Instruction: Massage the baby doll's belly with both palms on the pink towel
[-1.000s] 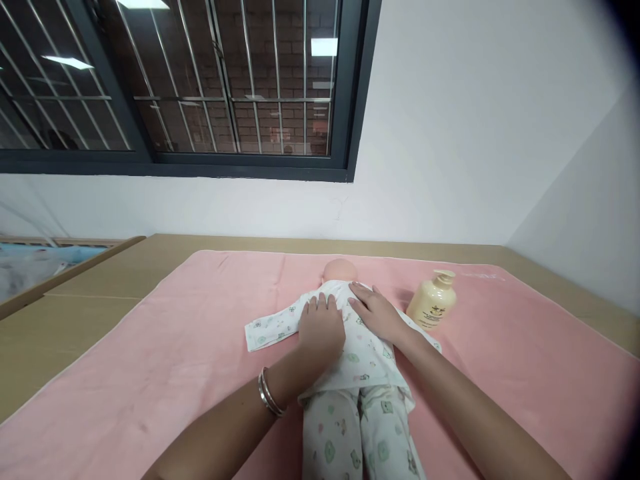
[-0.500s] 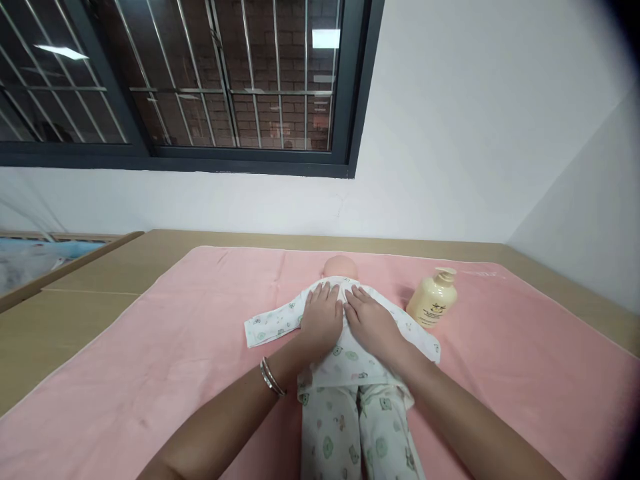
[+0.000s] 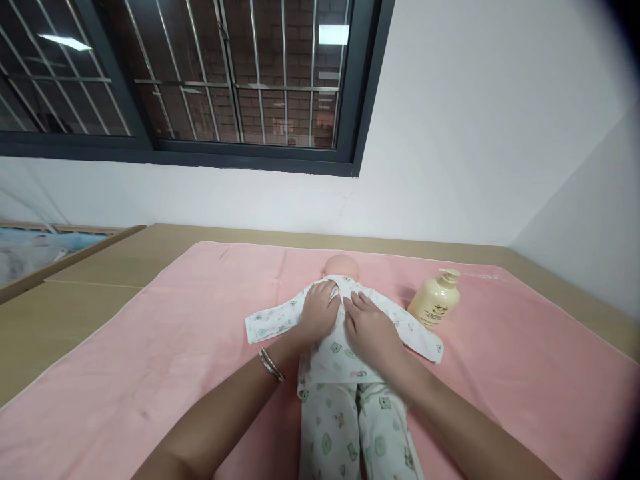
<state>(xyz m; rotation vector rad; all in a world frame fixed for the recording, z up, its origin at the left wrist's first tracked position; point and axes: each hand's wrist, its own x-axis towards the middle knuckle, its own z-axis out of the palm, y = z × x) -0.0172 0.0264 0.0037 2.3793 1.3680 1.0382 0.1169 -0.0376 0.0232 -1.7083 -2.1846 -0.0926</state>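
Both hands on the doll (image 3: 343, 267), which lies lengthwise on the pink mat (image 3: 175, 347), head at the far end, legs toward the camera. It wears a white printed shirt (image 3: 333, 360) and matching trousers (image 3: 330, 427).

Left hand (image 3: 319, 310): on the upper chest of the shirt, just below the neckline, fingers curving over the cloth. Fabric is creased beside the thumb. Can't tell if it pinches cloth or only presses.

Right hand (image 3: 375, 333): on the other side of the chest, fingers together, tips near the shirt's midline. Grip state also unclear, palm side hidden. Hands close together, narrow strip of shirt between them.

Sleeves spread out to both sides on the mat. Shirt hem overlaps the top of the trousers. Silver bangles (image 3: 271, 365) on the left wrist.

Containers: pale yellow pump bottle (image 3: 434, 301) on the mat, just beyond the right-hand sleeve. Pump head on, dark print on the front. Walls look opaque, so can't read contents or fill level. Neither hand touches it.

Second one: wood-edged bay (image 3: 75, 261) at far left, past the tan tabletop (image 3: 100, 287). Holds clear crumpled plastic (image 3: 20, 257) and something light blue; can't identify further.

Behind: white wall (image 3: 450, 133), dark-framed window (image 3: 240, 157) with metal bars.
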